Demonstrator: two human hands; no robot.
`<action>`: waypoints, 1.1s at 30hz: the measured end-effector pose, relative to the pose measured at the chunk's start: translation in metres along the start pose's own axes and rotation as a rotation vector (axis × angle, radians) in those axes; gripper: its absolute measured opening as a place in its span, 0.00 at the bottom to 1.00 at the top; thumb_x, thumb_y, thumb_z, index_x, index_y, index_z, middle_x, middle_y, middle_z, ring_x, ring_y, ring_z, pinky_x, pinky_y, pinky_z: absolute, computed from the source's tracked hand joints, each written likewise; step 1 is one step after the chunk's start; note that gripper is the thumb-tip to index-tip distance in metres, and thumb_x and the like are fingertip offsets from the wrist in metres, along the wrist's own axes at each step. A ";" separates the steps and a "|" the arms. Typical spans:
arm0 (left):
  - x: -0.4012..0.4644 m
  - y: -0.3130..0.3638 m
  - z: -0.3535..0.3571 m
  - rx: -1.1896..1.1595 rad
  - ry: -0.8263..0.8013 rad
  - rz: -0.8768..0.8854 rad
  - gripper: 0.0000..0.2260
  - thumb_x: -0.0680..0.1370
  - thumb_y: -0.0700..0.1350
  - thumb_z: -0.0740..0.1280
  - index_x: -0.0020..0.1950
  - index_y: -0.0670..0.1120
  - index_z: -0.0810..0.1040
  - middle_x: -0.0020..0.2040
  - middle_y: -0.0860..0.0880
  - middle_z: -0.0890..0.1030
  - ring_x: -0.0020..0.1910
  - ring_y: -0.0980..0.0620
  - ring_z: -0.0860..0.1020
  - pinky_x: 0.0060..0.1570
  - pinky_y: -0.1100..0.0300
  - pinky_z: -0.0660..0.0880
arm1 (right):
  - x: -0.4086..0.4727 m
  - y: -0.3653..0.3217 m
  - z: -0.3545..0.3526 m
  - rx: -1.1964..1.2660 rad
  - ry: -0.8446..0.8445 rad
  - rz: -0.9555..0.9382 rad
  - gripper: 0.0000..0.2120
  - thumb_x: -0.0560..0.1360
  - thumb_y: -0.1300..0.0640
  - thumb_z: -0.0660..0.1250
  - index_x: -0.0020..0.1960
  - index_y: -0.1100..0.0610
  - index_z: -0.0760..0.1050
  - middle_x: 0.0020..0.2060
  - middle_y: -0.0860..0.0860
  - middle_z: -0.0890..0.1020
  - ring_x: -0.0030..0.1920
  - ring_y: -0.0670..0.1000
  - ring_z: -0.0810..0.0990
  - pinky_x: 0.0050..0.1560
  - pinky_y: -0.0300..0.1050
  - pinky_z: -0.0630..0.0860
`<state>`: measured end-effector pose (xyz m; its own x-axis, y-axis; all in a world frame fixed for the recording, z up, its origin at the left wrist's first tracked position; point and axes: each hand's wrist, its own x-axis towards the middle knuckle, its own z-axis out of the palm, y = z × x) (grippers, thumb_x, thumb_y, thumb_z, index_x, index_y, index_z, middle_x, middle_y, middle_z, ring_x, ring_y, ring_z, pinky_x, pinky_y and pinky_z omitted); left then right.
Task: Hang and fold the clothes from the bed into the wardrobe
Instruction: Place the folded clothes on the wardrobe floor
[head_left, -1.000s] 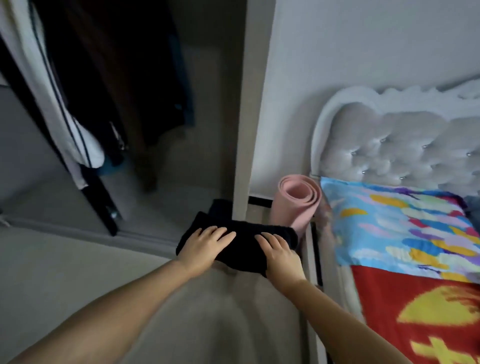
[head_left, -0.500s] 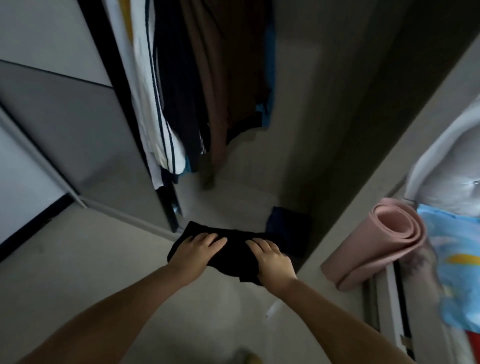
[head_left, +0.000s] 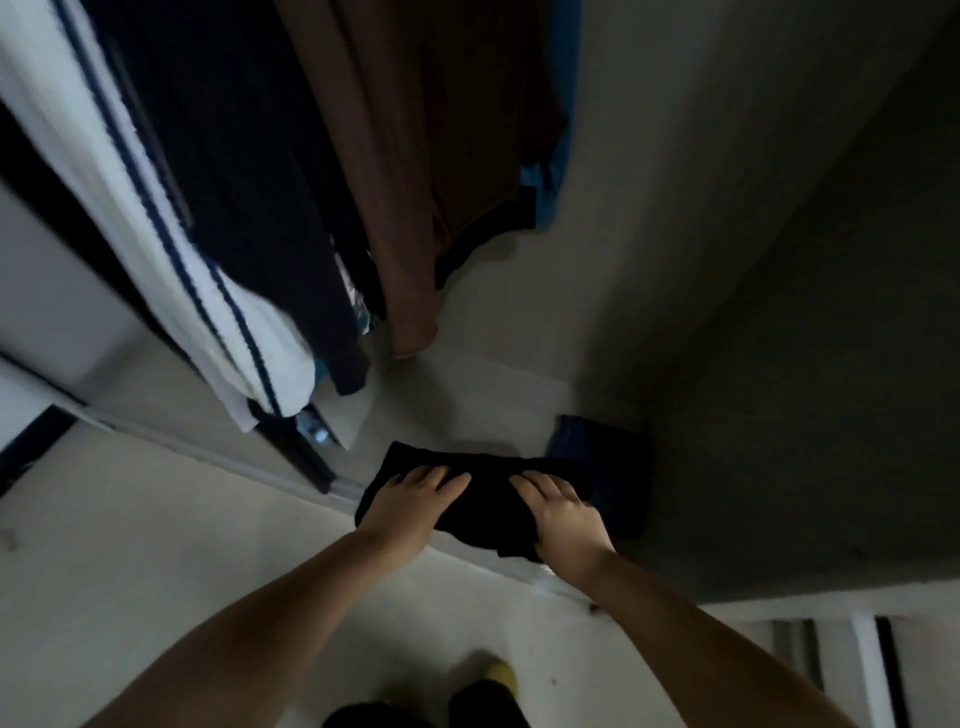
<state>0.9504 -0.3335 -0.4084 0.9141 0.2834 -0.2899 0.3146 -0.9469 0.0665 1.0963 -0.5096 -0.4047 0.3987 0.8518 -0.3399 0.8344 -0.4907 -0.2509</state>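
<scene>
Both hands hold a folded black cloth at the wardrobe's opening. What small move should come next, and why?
Probably lower the folded black garment forward onto the wardrobe floor, beside the dark blue folded piece. The left hand and right hand carry it flat over the wardrobe's threshold, the floor ahead looks bare, and the hanging clothes end above that spot.

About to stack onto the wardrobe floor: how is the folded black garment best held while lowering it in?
Keep the folded black garment gripped at its two short ends from above, left hand and right hand spread as now. It is a long, soft bundle and would likely sag or unfold if held at one end. The folded dark blue garment lies just behind it.
</scene>
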 end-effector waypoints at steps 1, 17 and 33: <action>0.014 -0.007 0.009 0.001 -0.024 0.009 0.33 0.77 0.36 0.60 0.78 0.53 0.51 0.75 0.48 0.59 0.73 0.45 0.60 0.64 0.51 0.66 | 0.016 0.005 0.006 0.005 -0.019 0.003 0.37 0.74 0.55 0.66 0.77 0.49 0.52 0.75 0.47 0.58 0.74 0.54 0.57 0.63 0.51 0.73; 0.356 -0.104 0.247 -0.013 0.163 0.221 0.35 0.65 0.34 0.74 0.71 0.47 0.71 0.64 0.40 0.76 0.61 0.40 0.77 0.57 0.48 0.76 | 0.328 0.178 0.226 -0.051 0.213 0.218 0.32 0.77 0.60 0.61 0.77 0.49 0.52 0.77 0.50 0.55 0.77 0.57 0.51 0.69 0.57 0.65; 0.377 -0.112 0.465 0.081 -0.010 0.136 0.66 0.50 0.30 0.78 0.79 0.53 0.44 0.70 0.42 0.71 0.67 0.37 0.71 0.50 0.27 0.69 | 0.356 0.210 0.417 -0.012 -0.078 0.296 0.51 0.76 0.47 0.65 0.66 0.41 0.18 0.67 0.49 0.20 0.68 0.58 0.20 0.69 0.71 0.37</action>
<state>1.1409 -0.1918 -0.9695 0.9444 0.1502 -0.2925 0.1656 -0.9858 0.0287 1.2549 -0.3859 -0.9566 0.5949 0.6555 -0.4652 0.6910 -0.7127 -0.1206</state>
